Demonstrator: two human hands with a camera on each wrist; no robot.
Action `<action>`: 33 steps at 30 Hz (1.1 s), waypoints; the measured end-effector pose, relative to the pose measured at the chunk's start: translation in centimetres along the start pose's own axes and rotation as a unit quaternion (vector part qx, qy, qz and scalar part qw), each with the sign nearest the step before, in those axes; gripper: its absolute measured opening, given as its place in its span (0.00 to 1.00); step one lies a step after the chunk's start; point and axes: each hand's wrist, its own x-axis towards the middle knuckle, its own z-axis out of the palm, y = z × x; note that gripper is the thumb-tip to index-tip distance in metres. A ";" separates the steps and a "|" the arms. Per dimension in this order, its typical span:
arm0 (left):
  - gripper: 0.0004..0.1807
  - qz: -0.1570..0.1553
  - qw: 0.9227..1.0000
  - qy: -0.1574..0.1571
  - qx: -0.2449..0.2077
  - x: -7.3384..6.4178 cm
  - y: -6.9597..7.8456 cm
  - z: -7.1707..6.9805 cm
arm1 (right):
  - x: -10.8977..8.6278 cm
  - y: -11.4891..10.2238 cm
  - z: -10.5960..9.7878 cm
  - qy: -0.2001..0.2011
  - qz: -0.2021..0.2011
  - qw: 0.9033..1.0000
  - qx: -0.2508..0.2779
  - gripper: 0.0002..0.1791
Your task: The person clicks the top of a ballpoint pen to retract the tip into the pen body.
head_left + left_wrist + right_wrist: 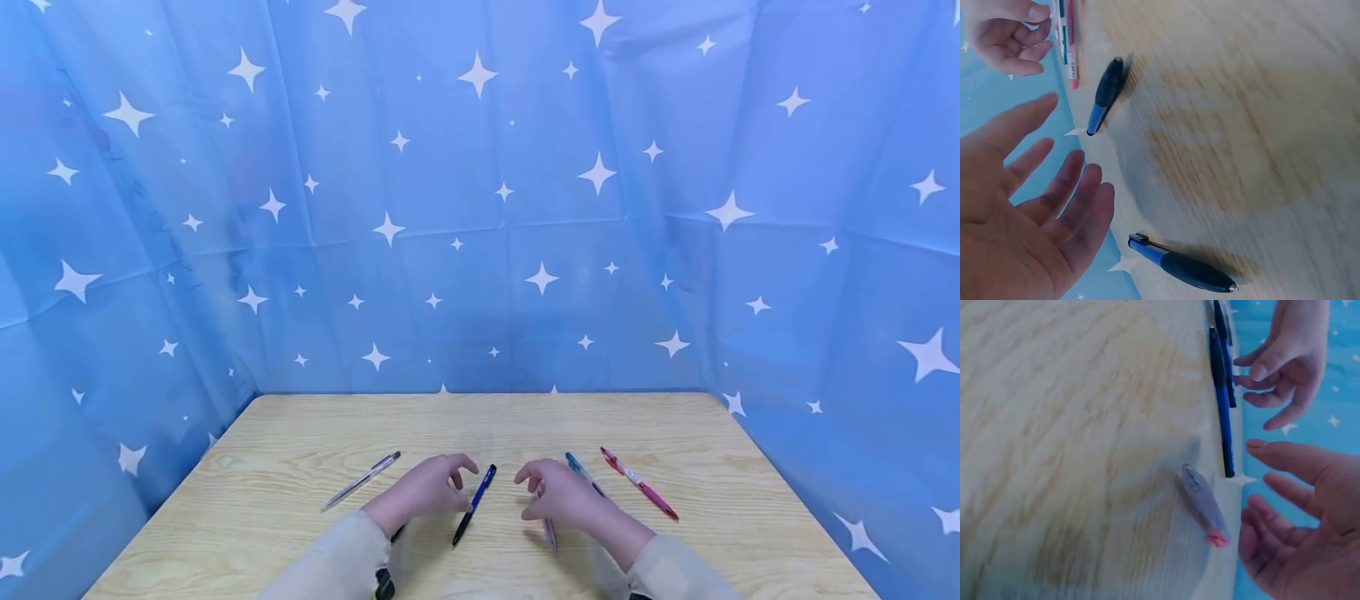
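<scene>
My left hand [429, 492] hovers over the table with its fingers loosely bent and nothing in them. A blue pen with a black grip [475, 504] lies just right of it; beneath the hand, a second blue and black pen [1185, 269] shows in the left wrist view. My right hand [561, 496], fingers also loosely bent and holding nothing, is above a pale clear pen with a pink end [1204, 506]. Beyond the right hand lie a teal pen [585, 473], partly hidden by it, and a pink and red pen [640, 484].
A clear pen with a dark end [362, 481] lies on the wooden table [480, 425], left of the left hand. A blue curtain with white stars [480, 167] surrounds the table's back and sides.
</scene>
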 end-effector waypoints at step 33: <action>0.24 -0.036 0.991 -0.120 -0.036 -0.6 0.8 0.2 | 0.4 -1.3 2.2 -0.016 -0.061 0.998 -0.012 0.20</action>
